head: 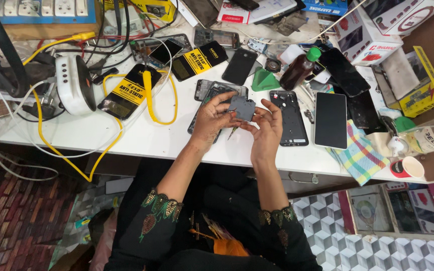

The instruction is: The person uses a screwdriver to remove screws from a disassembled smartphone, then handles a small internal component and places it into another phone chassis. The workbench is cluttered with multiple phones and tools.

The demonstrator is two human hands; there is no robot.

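Fingers (225, 103) of the left hand (212, 120) and right hand (266, 128) close on opposite edges of a small grey panel (242, 108), lifting it just above the table (141, 135) and an opened phone (212, 93), likely for inspection.

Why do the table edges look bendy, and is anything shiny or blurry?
In the head view the wide lens bows the white table near the picture's edges; light is even, shadows soft; the white-screened phone shows pale glare; the left hand and right hand, holding a small grey plate, look fairly sharp; the floor below is softer.
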